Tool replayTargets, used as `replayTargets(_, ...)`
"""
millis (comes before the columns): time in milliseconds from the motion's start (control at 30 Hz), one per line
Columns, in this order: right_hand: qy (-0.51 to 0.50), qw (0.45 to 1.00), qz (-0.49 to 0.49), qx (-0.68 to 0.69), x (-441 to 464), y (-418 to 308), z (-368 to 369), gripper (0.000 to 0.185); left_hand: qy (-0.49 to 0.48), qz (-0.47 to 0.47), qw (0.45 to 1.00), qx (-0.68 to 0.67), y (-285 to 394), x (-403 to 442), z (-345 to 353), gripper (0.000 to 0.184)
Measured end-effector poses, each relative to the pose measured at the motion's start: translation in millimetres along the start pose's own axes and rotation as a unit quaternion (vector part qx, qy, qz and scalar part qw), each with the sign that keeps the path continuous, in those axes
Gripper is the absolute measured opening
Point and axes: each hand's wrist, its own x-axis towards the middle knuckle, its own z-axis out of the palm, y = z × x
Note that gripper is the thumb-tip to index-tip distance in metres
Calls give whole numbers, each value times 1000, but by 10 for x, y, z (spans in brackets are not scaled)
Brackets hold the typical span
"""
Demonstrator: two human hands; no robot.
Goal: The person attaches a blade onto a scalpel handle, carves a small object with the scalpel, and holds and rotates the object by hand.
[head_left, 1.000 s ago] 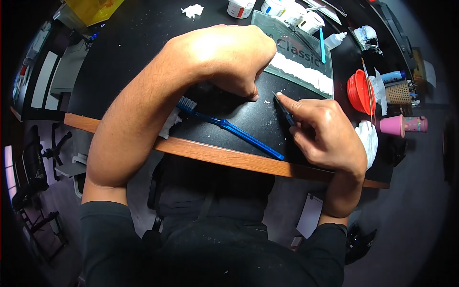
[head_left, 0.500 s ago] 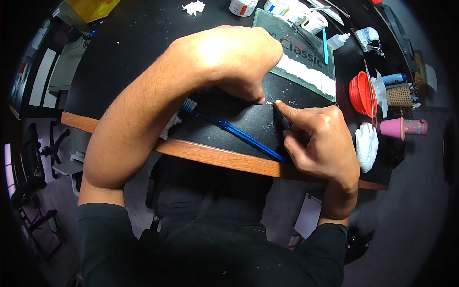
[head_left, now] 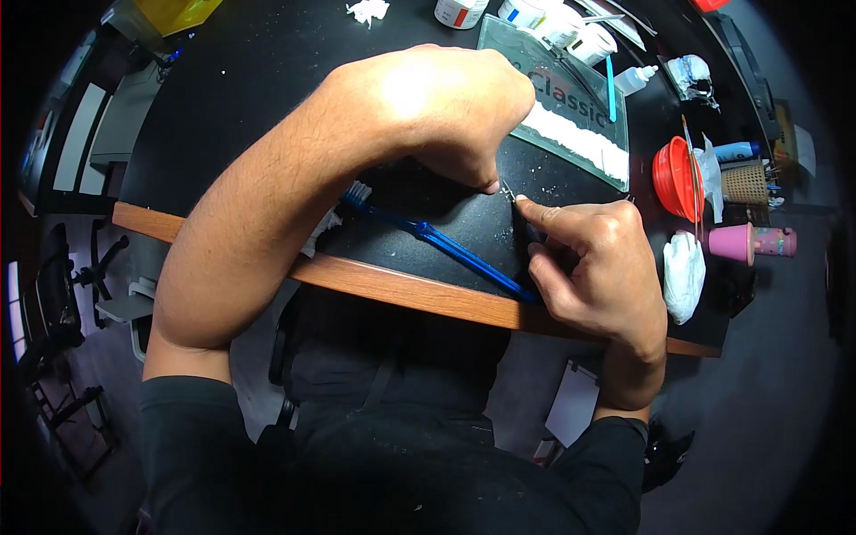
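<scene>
My right hand [head_left: 597,263] is closed around a slim dark-handled tool with a thin pointed blade [head_left: 507,189], its index finger stretched along it. The tip is close to my left hand. Reaching over the desk, my left hand [head_left: 464,102] is curled with its fingers pointing down, and a fingertip sits beside the blade. What the left hand holds, if anything, is hidden behind the back of the hand. A blue toothbrush [head_left: 468,259] lies between the arms, its bristles near my left forearm. White crumbs [head_left: 539,185] are scattered around the blade tip.
A glass slab [head_left: 580,98] with a strip of white powder lies beyond my hands, near white jars [head_left: 560,27] and a dropper bottle [head_left: 635,80]. To the right stand a red bowl [head_left: 674,178], a white wad [head_left: 684,278] and a pink cup [head_left: 731,242]. Wooden edging [head_left: 401,290] borders the desk.
Both hands hold nearly the same pose. The right index fingertip has shifted slightly, and the desk items sit a little to the right in the view.
</scene>
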Motion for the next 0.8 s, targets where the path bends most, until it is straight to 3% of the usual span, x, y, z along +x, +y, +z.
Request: replayTargets(800, 36, 999, -10, 16, 53, 9, 53, 25, -11, -6, 1000, -1, 13, 7, -11, 32)
